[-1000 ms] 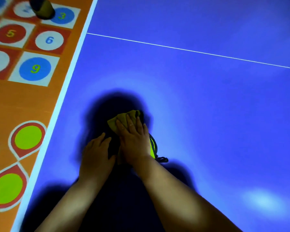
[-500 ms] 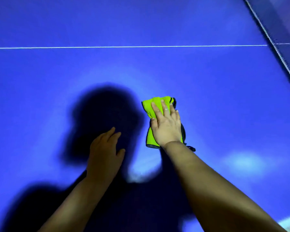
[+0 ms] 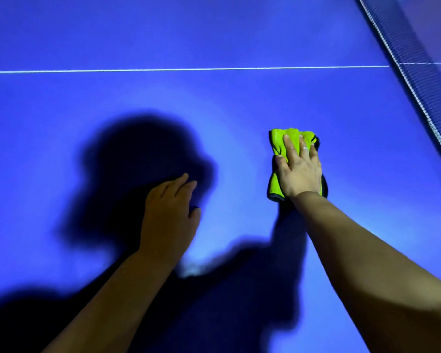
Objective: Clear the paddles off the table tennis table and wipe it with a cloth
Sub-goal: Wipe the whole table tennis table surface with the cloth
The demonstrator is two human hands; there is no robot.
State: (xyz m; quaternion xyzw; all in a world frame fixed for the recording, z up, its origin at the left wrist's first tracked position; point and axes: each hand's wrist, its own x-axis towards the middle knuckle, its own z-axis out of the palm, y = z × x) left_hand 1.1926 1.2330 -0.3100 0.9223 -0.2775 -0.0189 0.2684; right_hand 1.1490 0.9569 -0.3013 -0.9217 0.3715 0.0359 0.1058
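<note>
Light from behind the person throws a dark, soft-edged shadow of head and arms across the blue surface (image 3: 61,110). A pale glow rings it, the far edges dimmer. The left hand (image 3: 168,215) sits dull in shade; the net (image 3: 418,72) looks soft.

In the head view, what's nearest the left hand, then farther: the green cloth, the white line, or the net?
From the left hand:
1. Green cloth, to its right, under the right hand.
2. White line, ahead across the table.
3. Net, far upper right.
</note>
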